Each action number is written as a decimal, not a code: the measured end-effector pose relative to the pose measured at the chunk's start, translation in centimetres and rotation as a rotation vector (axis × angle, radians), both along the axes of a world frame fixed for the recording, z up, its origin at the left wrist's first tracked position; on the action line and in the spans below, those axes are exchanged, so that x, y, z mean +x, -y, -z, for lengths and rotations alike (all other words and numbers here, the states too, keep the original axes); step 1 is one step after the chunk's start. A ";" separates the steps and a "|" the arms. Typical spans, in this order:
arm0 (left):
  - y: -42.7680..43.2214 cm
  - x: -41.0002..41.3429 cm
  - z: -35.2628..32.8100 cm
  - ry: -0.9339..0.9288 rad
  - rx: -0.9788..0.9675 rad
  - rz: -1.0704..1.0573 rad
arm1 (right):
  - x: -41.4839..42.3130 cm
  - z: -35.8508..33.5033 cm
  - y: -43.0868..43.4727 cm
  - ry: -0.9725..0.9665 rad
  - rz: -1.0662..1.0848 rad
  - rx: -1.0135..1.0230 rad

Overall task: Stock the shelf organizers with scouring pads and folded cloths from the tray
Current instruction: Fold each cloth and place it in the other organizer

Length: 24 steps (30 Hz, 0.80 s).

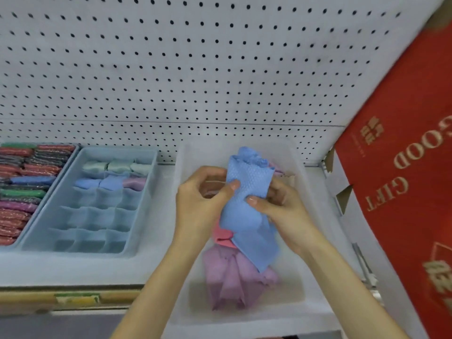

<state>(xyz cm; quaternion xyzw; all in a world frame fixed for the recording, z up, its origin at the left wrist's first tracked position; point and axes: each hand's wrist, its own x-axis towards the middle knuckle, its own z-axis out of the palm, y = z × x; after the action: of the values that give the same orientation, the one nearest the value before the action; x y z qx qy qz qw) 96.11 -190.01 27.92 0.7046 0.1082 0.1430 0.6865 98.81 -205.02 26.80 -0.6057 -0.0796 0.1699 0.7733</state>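
Pinching a blue cloth [247, 192] between thumbs and curled fingers, the left hand [203, 196] and right hand [281, 209] are holding it above the clear tray [315, 216]. A purple cloth [232, 277] and a pink cloth [222, 237] are lying inside the tray. On the shelf [73, 270] to the left, a divided organizer [73, 251] is carrying folded cloths [115, 174] in its two back rows, beside packed scouring pads [19, 192].

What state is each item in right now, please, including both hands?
blue cloth, loose, held over the clear tray
left hand, pinching the blue cloth
right hand, pinching the blue cloth
pink cloth, in tray, partly covered
purple cloth, crumpled in the tray
divided organizer, back two rows filled, the rest empty
scouring pads, packed in rows at far left
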 end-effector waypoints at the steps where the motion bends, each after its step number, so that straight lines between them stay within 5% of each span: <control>1: 0.5 0.1 -0.2 0.039 0.025 -0.002 | -0.1 -0.1 0.3 0.003 0.027 0.015; 10: 1.4 0.2 -1.3 -0.047 -0.323 0.432 | -0.7 -1.1 2.5 0.043 0.016 0.043; 24: 1.8 -0.9 -1.3 -0.027 -0.084 0.331 | -0.8 -0.8 2.7 -0.216 -0.041 0.249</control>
<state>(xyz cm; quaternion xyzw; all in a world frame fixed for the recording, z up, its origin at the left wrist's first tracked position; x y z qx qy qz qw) 95.23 -191.83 29.22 0.6854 0.0059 0.0140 0.7280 98.04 -207.67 27.60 -0.4814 -0.0287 0.2387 0.8429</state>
